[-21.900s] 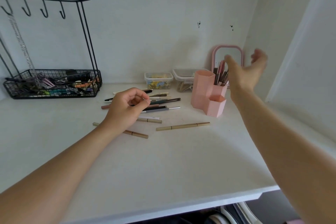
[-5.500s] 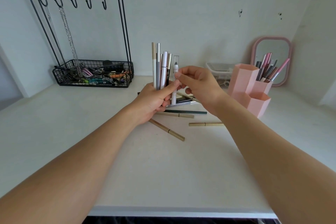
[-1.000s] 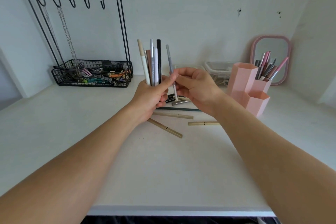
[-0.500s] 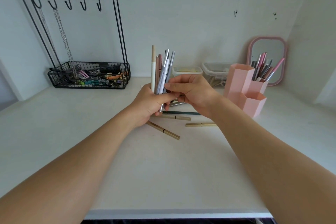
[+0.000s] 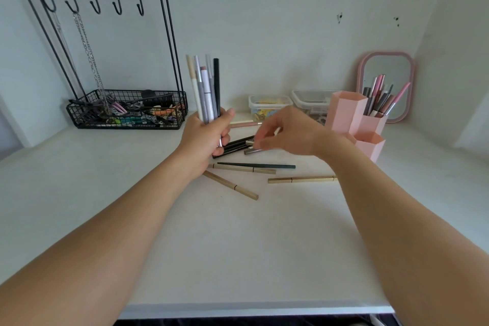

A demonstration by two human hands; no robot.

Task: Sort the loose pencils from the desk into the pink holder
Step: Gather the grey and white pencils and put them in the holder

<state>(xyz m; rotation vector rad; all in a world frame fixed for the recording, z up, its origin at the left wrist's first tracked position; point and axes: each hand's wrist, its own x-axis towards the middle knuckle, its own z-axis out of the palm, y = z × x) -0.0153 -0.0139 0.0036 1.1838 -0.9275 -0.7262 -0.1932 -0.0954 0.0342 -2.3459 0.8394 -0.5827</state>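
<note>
Pencils (image 5: 205,87) stand bunched upright in the gripping left hand (image 5: 205,137); right hand (image 5: 285,131), fingers loosely curled, reaches over loose pencils (image 5: 238,145) between both hands; pink holder (image 5: 356,119) beyond its wrist.

– What is the table (image 5: 238,246) under the hands made of?
– It looks like white laminate, matt and smooth.
– And the pencils (image 5: 205,87) gripped in the left hand (image 5: 206,137)?
– Smooth plastic barrels with a slight sheen; one is matt black.
– Those lying below the right hand (image 5: 288,132)?
– The gold pencils (image 5: 301,180) have a brushed metallic finish.
– The pink holder (image 5: 354,119) right of the right hand?
– Matt plastic, smooth, flat-sided.
– Beyond the left hand?
– The wire basket (image 5: 127,111) is black coated metal, with a metal chain (image 5: 88,55) hanging from its rack.
– Behind the right hand?
– The clear boxes (image 5: 270,106) are glossy plastic.
</note>
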